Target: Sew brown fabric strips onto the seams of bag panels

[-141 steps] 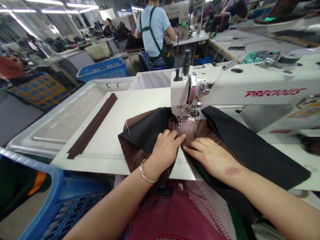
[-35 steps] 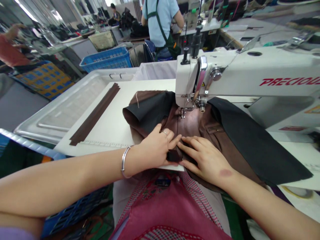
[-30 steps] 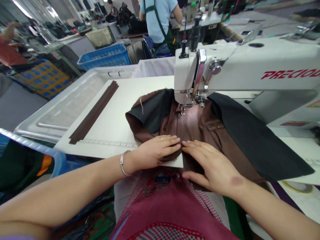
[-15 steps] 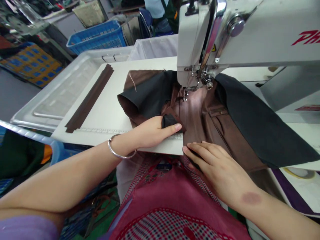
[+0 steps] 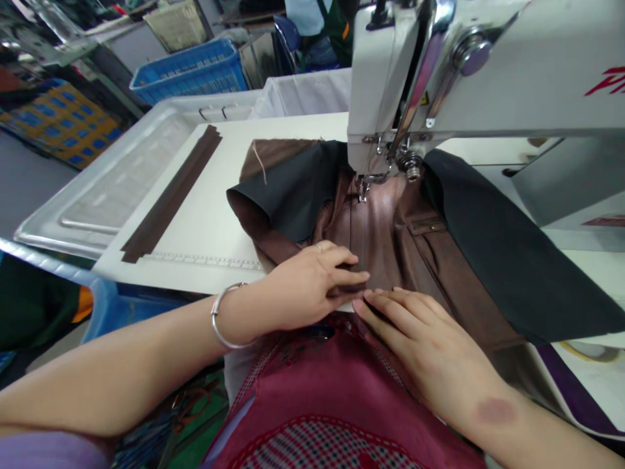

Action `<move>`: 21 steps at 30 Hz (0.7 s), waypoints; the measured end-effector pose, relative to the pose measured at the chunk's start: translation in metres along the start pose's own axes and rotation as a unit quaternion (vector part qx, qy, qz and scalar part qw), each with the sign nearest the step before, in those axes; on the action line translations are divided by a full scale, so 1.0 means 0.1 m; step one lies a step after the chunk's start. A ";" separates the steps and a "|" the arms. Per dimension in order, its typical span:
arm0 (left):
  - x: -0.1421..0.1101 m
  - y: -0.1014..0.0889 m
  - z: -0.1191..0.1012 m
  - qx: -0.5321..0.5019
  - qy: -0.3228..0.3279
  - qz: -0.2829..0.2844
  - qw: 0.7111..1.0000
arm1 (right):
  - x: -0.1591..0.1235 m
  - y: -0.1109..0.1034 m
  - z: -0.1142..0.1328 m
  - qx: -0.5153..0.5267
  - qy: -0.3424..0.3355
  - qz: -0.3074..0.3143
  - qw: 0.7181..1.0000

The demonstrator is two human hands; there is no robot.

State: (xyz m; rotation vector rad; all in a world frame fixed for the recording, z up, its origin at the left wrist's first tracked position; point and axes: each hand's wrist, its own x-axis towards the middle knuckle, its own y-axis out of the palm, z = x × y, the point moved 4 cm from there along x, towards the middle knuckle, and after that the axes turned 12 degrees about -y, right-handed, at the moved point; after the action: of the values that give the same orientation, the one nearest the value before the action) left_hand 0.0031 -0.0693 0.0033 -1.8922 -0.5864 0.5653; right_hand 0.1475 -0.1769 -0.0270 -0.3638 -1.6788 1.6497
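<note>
A brown leather-like garment piece (image 5: 385, 241) with a dark lining (image 5: 297, 195) lies under the needle and presser foot (image 5: 363, 187) of a white sewing machine (image 5: 517, 78). My left hand (image 5: 312, 283), with a silver bangle at the wrist, rests palm down on the brown piece near the table's front edge. Its fingers are stretched and slightly spread. My right hand (image 5: 420, 332) lies beside it on the same front edge of the piece, fingers extended. Its thumb is mostly hidden. The fingertips of both hands are close together.
Dark brown strips (image 5: 170, 195) lie stacked on the white table (image 5: 215, 215), left of the garment, near a printed ruler (image 5: 205, 260). Beyond are a clear plastic tub (image 5: 97, 202) and a blue basket (image 5: 190, 71). A tape roll (image 5: 590, 352) sits at right.
My left hand has let go of the folded dark-and-brown part and now lies flat on the brown piece, nearer me. The right hand has hardly moved.
</note>
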 end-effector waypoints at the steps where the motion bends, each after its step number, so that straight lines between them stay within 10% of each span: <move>1: -0.03 0.05 -0.02 0.032 0.024 0.003 0.999 | -0.01 0.00 0.01 -0.001 -0.004 -0.001 1.000; 21: 0.15 0.07 0.13 0.128 0.058 -0.029 0.990 | 0.13 0.01 -0.22 -0.018 -0.017 -0.019 1.000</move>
State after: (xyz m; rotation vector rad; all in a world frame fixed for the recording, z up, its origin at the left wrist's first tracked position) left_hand 0.0080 -0.0533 -0.0099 -1.6483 -0.4683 0.4654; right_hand 0.1528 -0.1524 -0.0267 -0.3215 -1.7309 1.6086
